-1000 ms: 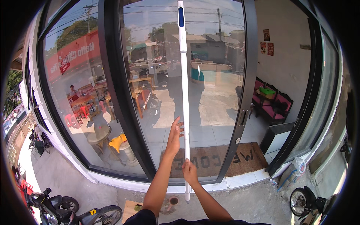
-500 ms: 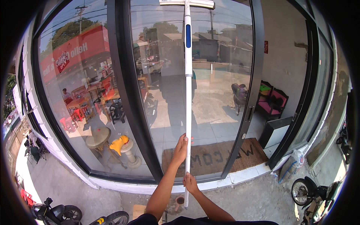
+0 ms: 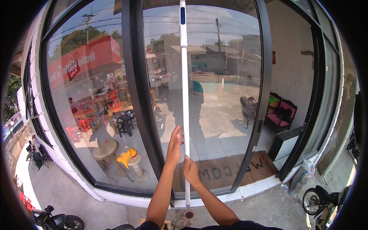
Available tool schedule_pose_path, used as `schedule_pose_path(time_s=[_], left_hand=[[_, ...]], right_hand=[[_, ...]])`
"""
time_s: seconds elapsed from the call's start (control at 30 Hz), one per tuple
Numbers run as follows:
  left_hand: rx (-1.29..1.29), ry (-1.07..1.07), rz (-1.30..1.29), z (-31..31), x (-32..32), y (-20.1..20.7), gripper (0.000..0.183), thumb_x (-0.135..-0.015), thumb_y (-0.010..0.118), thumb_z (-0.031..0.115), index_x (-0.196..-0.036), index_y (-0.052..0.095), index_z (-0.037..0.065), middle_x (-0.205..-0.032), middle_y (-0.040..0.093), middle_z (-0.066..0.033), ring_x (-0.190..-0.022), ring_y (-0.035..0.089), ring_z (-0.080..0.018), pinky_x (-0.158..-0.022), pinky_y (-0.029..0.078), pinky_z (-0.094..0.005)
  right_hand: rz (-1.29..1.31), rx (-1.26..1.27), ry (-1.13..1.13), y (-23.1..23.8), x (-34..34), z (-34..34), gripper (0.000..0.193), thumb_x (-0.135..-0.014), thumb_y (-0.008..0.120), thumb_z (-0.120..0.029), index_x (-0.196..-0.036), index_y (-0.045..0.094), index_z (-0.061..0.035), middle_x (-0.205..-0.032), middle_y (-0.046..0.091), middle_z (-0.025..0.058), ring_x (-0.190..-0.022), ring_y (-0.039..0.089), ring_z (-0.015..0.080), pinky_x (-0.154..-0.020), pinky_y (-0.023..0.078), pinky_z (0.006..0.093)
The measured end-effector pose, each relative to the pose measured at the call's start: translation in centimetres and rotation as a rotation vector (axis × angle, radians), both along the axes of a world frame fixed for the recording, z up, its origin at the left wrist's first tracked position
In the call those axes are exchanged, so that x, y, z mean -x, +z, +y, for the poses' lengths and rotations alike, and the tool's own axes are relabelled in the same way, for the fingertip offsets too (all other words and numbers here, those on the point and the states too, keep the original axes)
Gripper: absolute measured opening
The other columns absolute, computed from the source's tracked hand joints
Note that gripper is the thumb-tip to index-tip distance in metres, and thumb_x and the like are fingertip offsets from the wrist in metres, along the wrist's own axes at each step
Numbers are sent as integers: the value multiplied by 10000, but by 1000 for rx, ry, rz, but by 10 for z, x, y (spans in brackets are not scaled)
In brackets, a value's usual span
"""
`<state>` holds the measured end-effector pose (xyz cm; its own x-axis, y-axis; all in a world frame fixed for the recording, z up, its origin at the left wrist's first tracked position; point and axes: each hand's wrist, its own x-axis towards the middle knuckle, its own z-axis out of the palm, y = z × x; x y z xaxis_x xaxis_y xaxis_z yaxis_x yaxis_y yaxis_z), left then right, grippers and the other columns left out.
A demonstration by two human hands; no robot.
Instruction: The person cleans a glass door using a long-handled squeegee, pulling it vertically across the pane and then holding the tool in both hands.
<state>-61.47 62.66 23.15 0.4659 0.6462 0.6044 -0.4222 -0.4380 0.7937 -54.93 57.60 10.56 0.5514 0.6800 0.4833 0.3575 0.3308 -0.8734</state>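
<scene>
A long white window squeegee point(image 3: 184, 84) stands nearly upright before the glass door panel point(image 3: 226, 111); its blue inset shows near the top, and its head is beyond the upper edge. My right hand point(image 3: 190, 171) is closed around the lower part of the pole. Just above and to the left, my left hand point(image 3: 174, 145) has its fingers stretched out alongside the pole, not wrapped round it. Below my hands, the pole's bottom end hangs over the door sill.
Behind the glass lies a brown doormat point(image 3: 245, 165). The doorway at right shows a dark chair with pink cushions point(image 3: 281, 115). Outside, a filled plastic sack point(image 3: 303, 176) and a motorbike point(image 3: 322, 199) stand at right, another motorbike point(image 3: 57, 220) at lower left. A small brown pot point(image 3: 188, 215) sits below.
The squeegee has risen, its head leaving the top of view. My right hand has moved up with the pole. My left hand has loosened from the pole, its fingers now straightened.
</scene>
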Motion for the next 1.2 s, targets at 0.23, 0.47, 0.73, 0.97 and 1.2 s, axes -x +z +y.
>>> schedule_pose_path(time_s=[0.23,0.47,0.73,0.97,1.2], left_hand=[[171,141,132,-7,2,-69,500,-1036,385,383,-1373,442,18,-1122,572,-75,-1012,514,-155,-901,406,-290],[200,243,267,-24,23,-94,462,-1034,395,361,-1333,483,20,-1121,587,-83,-1015,533,-162,-902,411,-301],[208,237,76,-21,48,-61,451,-1035,409,340,-1350,469,23,-1253,573,-146,-1160,527,-207,-991,392,-312],[-252,400,69,-26,52,-5,457,-1014,443,250,-1416,394,39,-1453,398,-181,-1287,450,-289,-1027,386,-380],[-325,380,71,-17,56,28,490,-1013,436,287,-1450,372,74,-1489,349,-155,-1299,440,-295,-1017,400,-403]], right_hand=[[89,112,19,-154,46,-41,527,-1035,342,-440,-716,488,-47,-575,480,12,-524,471,109,-489,392,297],[169,193,92,-200,70,-72,474,-1036,357,-425,-753,469,-61,-610,486,7,-543,483,97,-489,397,278],[166,205,122,-54,70,-38,474,-1024,395,-417,-843,566,-14,-574,536,52,-532,551,152,-520,435,326],[-36,-15,58,53,60,-16,436,-1030,402,-343,-868,565,27,-555,601,103,-515,647,180,-461,491,309],[90,34,144,69,67,-17,400,-1027,406,-338,-936,548,25,-578,580,94,-454,587,167,-433,468,311]])
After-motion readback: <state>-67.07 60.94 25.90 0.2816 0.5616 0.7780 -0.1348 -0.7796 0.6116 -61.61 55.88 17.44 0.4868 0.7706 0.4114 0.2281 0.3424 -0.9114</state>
